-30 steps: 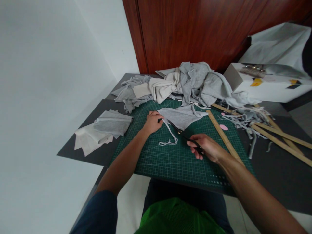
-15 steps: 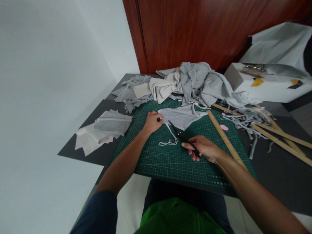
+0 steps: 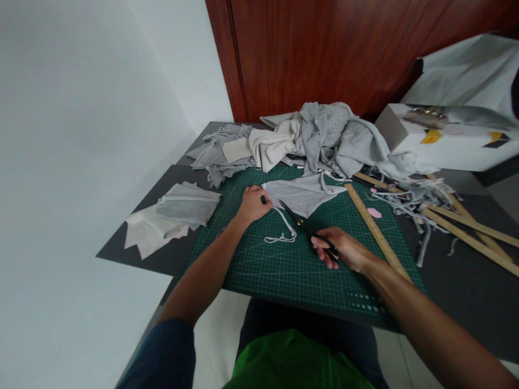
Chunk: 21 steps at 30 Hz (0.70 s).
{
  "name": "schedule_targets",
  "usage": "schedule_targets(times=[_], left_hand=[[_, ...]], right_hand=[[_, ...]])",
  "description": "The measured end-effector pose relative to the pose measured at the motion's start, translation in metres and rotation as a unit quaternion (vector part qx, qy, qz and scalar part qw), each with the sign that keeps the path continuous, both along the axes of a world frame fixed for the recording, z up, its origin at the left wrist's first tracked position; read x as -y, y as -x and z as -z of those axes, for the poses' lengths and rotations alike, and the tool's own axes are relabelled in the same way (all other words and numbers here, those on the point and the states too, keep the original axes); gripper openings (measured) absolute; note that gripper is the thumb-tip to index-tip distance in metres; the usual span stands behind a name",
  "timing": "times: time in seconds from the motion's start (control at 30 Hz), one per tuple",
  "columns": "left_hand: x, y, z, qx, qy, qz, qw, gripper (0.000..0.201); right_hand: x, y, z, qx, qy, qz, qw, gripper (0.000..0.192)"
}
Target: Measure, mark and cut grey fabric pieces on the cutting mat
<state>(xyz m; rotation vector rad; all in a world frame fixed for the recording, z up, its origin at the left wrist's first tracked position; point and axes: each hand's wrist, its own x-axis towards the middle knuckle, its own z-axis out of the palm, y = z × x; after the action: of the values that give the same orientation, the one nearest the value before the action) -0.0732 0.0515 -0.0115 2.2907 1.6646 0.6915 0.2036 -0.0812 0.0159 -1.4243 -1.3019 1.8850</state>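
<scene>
My left hand [image 3: 252,204] lies at the left end of a light grey piece of fabric [image 3: 302,194], its fingers closed on that edge. A small dark spot shows at the fingertips, and I cannot make out what it is. My right hand [image 3: 334,247] grips black scissors [image 3: 300,222] by the handles. Their blades point up and left, with the tips at the near edge of the fabric, close to my left fingers. Below the fabric, a thin pale strip [image 3: 288,224] curls on the green cutting mat [image 3: 259,265].
A wooden ruler [image 3: 377,232] lies along the mat's right side, near a pink oval piece [image 3: 374,213]. Heaped grey fabric [image 3: 330,129] fills the back. Folded cloths [image 3: 186,205] lie left. Fabric scraps [image 3: 421,197] and wooden strips [image 3: 472,235] lie right, before a white box [image 3: 446,146].
My right hand has shifted slightly right with the scissors, and the handles sit a little farther right. My left hand stays almost where it was on the fabric.
</scene>
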Motion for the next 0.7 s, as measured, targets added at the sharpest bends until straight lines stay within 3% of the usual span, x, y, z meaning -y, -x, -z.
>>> schedule_targets(times=[0.3,0.7], left_hand=[[-0.001,0.015,0.001,-0.013,0.029,0.006,0.999,0.03],[0.0,0.021,0.001,-0.013,0.041,0.0,0.999,0.03]], right_hand=[[0.011,-0.014,-0.014,-0.013,0.051,-0.03,0.998,0.064],[0.011,-0.011,-0.016,-0.015,0.072,-0.016,0.997,0.063]])
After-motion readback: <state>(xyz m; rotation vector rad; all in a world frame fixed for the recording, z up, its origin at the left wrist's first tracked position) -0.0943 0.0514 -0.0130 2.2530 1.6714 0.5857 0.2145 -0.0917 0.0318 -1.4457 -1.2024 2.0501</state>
